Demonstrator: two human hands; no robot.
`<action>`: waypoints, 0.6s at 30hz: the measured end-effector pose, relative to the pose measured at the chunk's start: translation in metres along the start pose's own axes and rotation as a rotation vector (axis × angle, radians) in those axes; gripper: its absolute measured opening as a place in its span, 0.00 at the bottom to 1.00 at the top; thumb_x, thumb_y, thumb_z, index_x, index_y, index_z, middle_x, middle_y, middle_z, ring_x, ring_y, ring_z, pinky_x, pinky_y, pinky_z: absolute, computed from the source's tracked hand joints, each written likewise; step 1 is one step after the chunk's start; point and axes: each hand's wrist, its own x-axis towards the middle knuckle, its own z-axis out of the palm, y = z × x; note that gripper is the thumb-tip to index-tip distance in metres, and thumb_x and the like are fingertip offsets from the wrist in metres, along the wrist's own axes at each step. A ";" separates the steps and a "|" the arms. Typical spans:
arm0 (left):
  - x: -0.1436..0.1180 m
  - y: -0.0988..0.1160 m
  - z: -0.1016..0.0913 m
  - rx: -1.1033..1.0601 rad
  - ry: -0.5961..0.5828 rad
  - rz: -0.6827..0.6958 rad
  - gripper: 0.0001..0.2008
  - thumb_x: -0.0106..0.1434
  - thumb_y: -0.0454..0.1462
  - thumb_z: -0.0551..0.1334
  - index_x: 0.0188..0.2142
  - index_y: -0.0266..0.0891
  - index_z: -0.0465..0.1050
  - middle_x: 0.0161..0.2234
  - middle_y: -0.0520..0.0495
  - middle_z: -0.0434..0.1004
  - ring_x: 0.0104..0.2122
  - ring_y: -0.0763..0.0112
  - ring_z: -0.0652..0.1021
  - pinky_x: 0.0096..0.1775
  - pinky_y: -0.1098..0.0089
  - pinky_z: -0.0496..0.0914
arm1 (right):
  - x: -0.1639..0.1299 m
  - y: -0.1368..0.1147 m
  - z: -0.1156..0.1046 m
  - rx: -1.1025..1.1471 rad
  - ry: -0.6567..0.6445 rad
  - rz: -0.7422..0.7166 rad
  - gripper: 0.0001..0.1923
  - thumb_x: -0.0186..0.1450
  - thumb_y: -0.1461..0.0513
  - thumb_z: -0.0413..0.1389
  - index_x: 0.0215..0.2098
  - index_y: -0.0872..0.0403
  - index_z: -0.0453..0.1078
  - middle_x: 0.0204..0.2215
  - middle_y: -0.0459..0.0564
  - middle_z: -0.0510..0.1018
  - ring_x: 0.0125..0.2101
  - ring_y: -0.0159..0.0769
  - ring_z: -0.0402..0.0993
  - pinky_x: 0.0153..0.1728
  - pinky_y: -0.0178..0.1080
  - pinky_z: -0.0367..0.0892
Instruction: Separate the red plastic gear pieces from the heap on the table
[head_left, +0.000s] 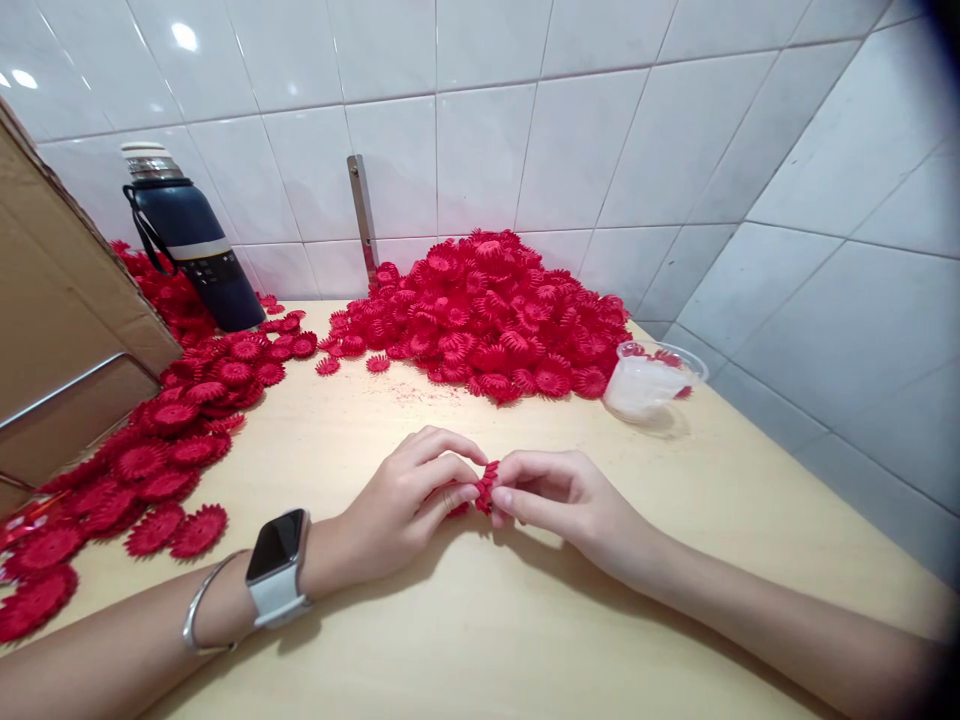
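Above pale table [487,640]: left hand [409,497], right hand [589,507] pinching red rosette [487,487].

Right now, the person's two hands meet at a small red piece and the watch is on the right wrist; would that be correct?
Not quite: the head view shows the watch on the left wrist instead. The left hand and right hand do meet at the small red piece.

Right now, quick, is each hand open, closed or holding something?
Left hand: fingertips at the red piece; whether they grip it can't be told.
Right hand: closed, holding that piece between thumb and fingers.
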 end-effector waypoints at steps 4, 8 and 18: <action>0.000 0.000 0.000 0.000 -0.002 0.005 0.07 0.61 0.30 0.53 0.32 0.37 0.69 0.38 0.43 0.70 0.39 0.67 0.69 0.43 0.64 0.66 | 0.000 0.000 0.000 0.003 0.006 0.008 0.07 0.56 0.60 0.56 0.25 0.56 0.70 0.20 0.45 0.73 0.24 0.31 0.70 0.29 0.35 0.66; 0.000 0.000 0.000 0.010 0.002 0.005 0.07 0.61 0.31 0.53 0.32 0.38 0.69 0.38 0.43 0.70 0.39 0.67 0.69 0.42 0.64 0.67 | 0.000 0.001 0.000 0.019 0.004 0.004 0.07 0.56 0.59 0.57 0.25 0.56 0.70 0.20 0.45 0.73 0.24 0.31 0.69 0.29 0.35 0.66; 0.001 0.005 -0.002 0.037 -0.004 -0.022 0.08 0.61 0.30 0.52 0.32 0.37 0.70 0.39 0.43 0.70 0.40 0.66 0.70 0.44 0.64 0.66 | 0.002 0.003 0.000 0.047 0.025 0.007 0.05 0.53 0.67 0.55 0.21 0.56 0.65 0.19 0.42 0.68 0.22 0.27 0.64 0.26 0.32 0.60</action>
